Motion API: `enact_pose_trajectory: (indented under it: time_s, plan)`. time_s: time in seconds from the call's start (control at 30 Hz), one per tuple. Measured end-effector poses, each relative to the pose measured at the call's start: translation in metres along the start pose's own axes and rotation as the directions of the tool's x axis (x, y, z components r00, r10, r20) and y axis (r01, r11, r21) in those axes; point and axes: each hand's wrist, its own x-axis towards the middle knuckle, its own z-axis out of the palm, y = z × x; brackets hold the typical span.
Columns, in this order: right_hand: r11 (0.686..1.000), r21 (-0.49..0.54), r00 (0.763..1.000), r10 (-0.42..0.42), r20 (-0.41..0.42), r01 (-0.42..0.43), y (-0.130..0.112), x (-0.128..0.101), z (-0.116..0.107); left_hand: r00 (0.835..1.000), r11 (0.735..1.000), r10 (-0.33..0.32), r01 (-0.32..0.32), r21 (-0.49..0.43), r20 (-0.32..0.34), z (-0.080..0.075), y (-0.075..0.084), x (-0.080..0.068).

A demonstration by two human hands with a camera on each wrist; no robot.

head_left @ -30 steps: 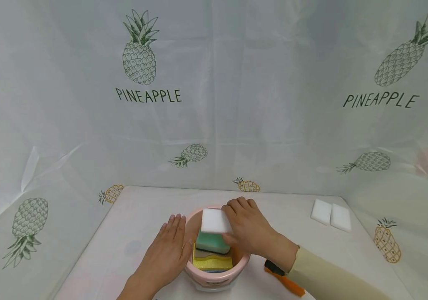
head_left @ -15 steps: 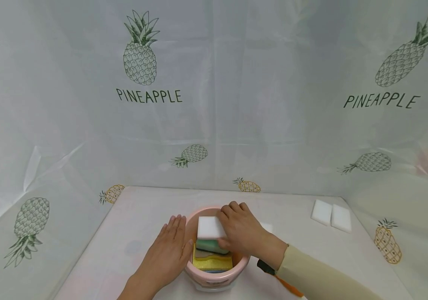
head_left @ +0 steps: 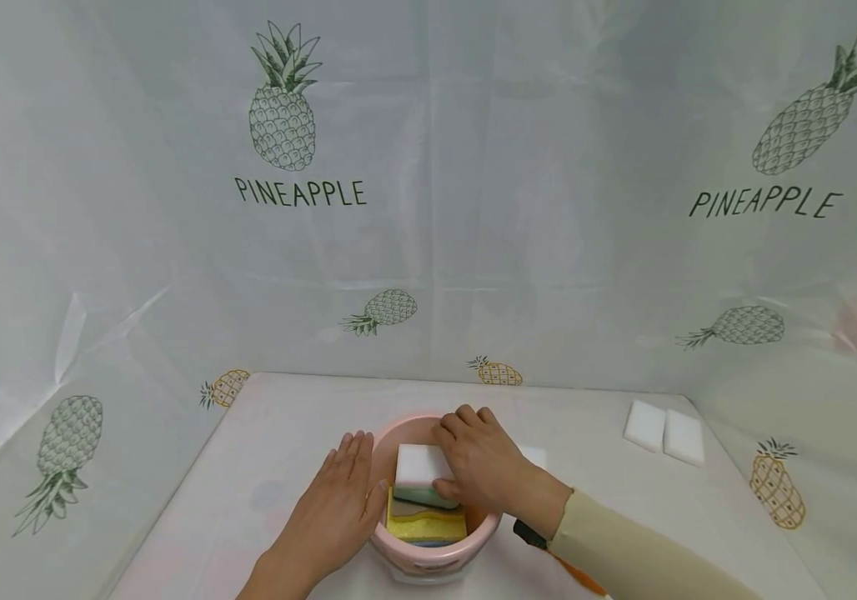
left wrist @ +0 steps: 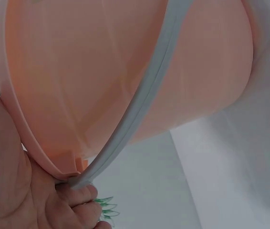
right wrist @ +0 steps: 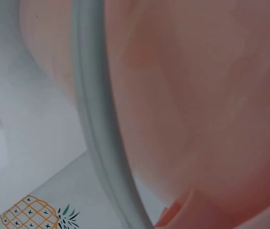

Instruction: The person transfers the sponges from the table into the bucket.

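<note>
Here a round pink plastic bucket (head_left: 428,557) holds stacked sponges; the right hand (head_left: 483,467) grips the white foam block (head_left: 419,465) on top, the left hand (head_left: 334,510) lies flat against its side.

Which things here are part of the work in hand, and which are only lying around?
In use: pink bucket, white sponge, the stacked sponges under it, right hand, left hand.
Lying about: two white sponges at the far right, orange-handled tool.

"PINEAPPLE" printed twice on backdrop sheet (head_left: 473,208), under each large pineapple drawing (head_left: 282,100); no other text.
</note>
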Motion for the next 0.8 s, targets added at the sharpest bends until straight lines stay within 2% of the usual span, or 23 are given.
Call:
enact_pose_trajectory:
  time_s: [0.2, 0.4, 0.5, 0.63, 0.8]
  plan:
    - [1.0, 0.021, 1.0, -0.005, -0.014, 0.005, 0.0, -0.002, 0.0, 1.0, 1.0, 0.001, -0.001, -0.014, -0.002, -0.001, 0.0, 0.0]
    - [0.997, 0.067, 0.99, 0.041, -0.133, -0.032, 0.009, -0.006, 0.0, 1.0, 1.0, -0.002, 0.002, -0.027, 0.005, -0.001, 0.0, -0.001]
    - [0.995, 0.076, 0.975, 0.085, -0.205, -0.071, 0.021, -0.007, 0.001, 1.0, 0.999, 0.004, -0.004, -0.033, 0.003, -0.001, 0.0, -0.001]
    - [0.982, 0.094, 0.944, 0.185, -0.272, -0.165, 0.043, -0.012, 0.005, 1.0, 0.999, -0.002, 0.002, -0.046, 0.009, -0.002, 0.0, -0.001]
    - [0.955, 0.126, 0.906, 0.295, -0.305, -0.269, 0.069, -0.025, 0.016, 1.0, 0.998, -0.017, 0.018, -0.054, 0.026, -0.003, 0.001, -0.001]
